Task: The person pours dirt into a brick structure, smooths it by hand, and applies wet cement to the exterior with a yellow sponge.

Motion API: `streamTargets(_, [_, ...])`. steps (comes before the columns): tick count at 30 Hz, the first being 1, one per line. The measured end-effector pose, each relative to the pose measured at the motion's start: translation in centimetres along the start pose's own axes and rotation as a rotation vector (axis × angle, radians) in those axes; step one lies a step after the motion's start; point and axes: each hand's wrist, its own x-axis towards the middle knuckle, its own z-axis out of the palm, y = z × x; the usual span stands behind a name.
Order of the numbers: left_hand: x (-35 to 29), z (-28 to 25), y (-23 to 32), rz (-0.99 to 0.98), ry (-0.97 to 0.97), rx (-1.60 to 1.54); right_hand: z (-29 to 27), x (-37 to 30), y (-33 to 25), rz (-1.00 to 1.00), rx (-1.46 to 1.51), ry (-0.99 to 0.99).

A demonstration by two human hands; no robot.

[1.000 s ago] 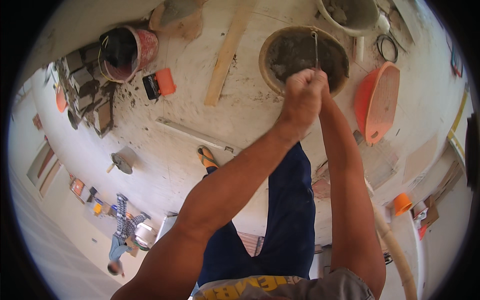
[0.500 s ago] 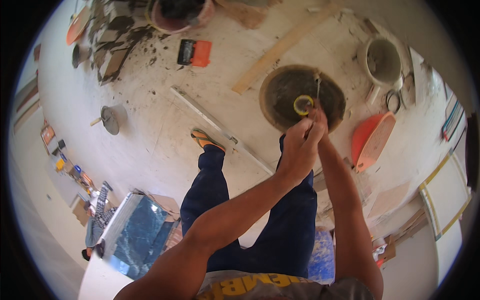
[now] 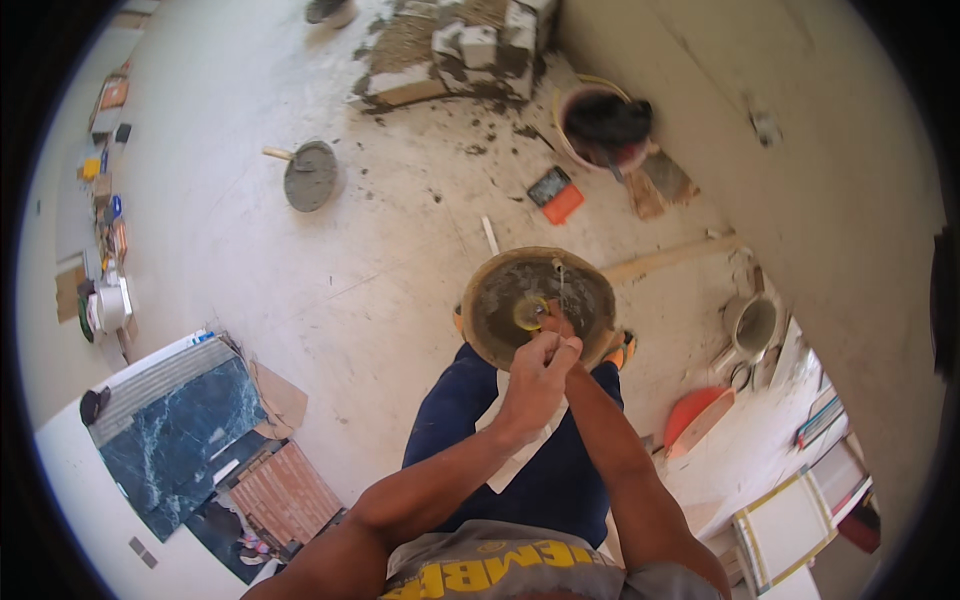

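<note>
1. Nearer the navy-trousered legs [image 3: 445, 408] than earlier is a round, tan bucket [image 3: 601, 347].
2. Lifting looks done, wet grey mix [image 3: 500, 305] inside; the bucket seems not yet set down.
3. Left hand [image 3: 538, 375] and right hand [image 3: 557, 323] meet above it, fingers closed around a thin metal handle [image 3: 562, 288], both forearms [image 3: 612, 432] angled inward.

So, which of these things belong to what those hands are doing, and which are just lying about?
In use, it seems:
bucket
its handle, held by left hand and right hand

Apparently just lying about:
red tub
plank
open box
dark slab
</note>
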Motion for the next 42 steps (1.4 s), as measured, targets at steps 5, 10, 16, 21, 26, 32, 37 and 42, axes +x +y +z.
streamTargets(5, [0.8, -10.3, 7.3, 0.036, 0.101, -0.019, 4.1, 2.9, -13.7, -0.194, 0.145, -0.044])
streamTargets(10, [4.1, -18.2, 16.0, 0.109, 0.195, -0.187, 8.0, 10.7, -23.1, -0.525, -0.198, 0.09])
streamTargets(16, [12.2, -27.2, 20.9, 0.093, 0.314, -0.246, 9.5, 17.9, -34.6, -0.555, -0.198, 0.139])
streamTargets(21, [22.3, -33.6, 20.5, 0.043, 0.411, -0.344, 10.2, 26.5, -37.3, -0.534, -0.244, 0.132])
streamTargets(26, [33.0, -36.2, 18.8, -0.033, 0.472, -0.466, 11.1, 36.5, -35.2, -0.576, -0.336, 0.069])
streamTargets(32, [41.9, -38.3, 17.7, -0.125, 0.528, -0.541, 11.1, 46.1, -35.1, -0.572, -0.392, -0.01])
streamTargets(37, [47.1, -38.0, 18.1, -0.167, 0.5, -0.558, 10.6, 51.8, -33.4, -0.547, -0.455, 0.028])
streamTargets(42, [50.0, -39.8, 17.7, -0.258, 0.467, -0.527, 10.7, 53.6, -34.8, -0.423, -0.4, 0.046])
